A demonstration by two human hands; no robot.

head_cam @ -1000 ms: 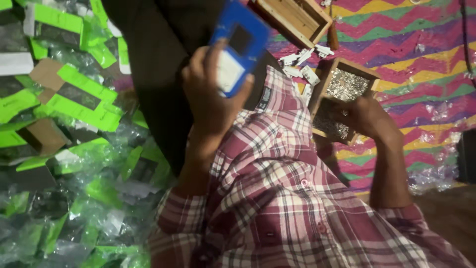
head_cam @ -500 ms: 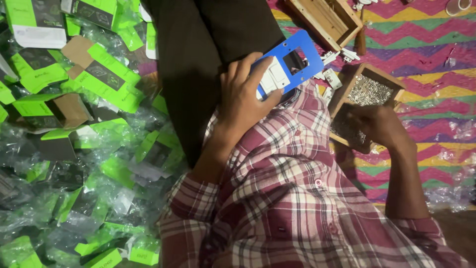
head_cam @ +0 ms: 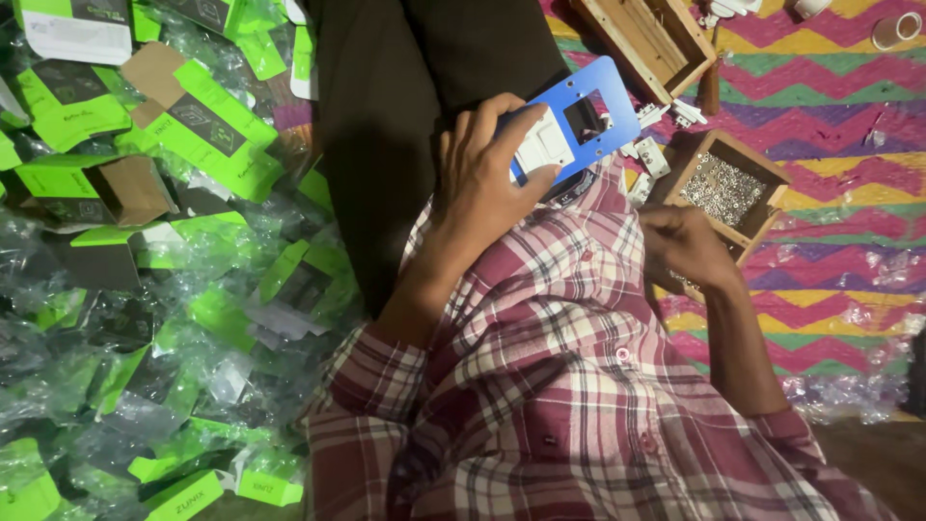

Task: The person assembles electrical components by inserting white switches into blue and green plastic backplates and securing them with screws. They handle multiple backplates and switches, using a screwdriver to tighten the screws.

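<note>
My left hand (head_cam: 482, 178) grips a blue rectangular plate (head_cam: 600, 96) with a cut-out window and a white switch module (head_cam: 542, 147) set in it, held over my lap above my plaid shirt (head_cam: 559, 386). My right hand (head_cam: 687, 246) lies with curled fingers on the near edge of a small wooden box (head_cam: 762, 227) filled with small silvery screws (head_cam: 721, 188). Whether its fingers pinch anything is hidden.
Green and brown cardboard packets (head_cam: 203, 121) and crumpled clear plastic bags (head_cam: 106, 386) cover the floor on the left. A second wooden box (head_cam: 641, 43) and loose white parts (head_cam: 666, 121) lie on a zigzag-patterned mat (head_cam: 830, 116). My dark trouser leg (head_cam: 386, 116) runs through the middle.
My left hand has carried the blue plate to the right and lower, closer to my shirt. My right hand has stayed at the screw box.
</note>
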